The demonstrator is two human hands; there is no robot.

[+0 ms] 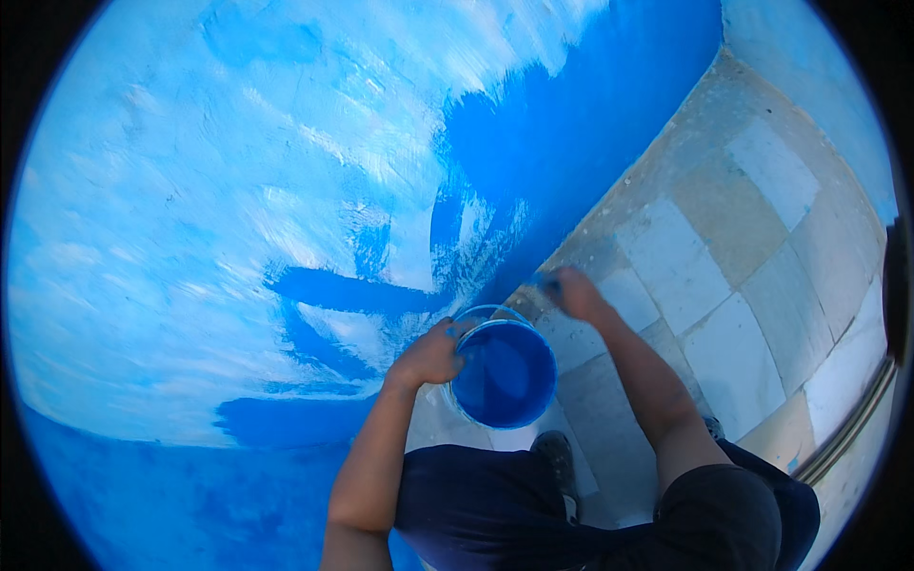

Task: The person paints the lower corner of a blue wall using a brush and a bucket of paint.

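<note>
A person's left hand [430,356] curls its fingers over the rim of a round plastic bucket of deep blue paint [505,373], held low beside a pale wall streaked with fresh blue strokes [286,190]. The right hand [574,292], fingers closed, grips a small paint-covered tool, too blurred to identify, near the wall's base above grey-and-tan floor tiles [724,247].

Both bare forearms rise from the lower edge. The left hand [430,356] has its fingers curled tight in a grip, knuckles up and wrist straight. The right hand [574,293] reaches farther forward on an outstretched arm, fingers closed, its fingertips blurred and stained blue.
</note>
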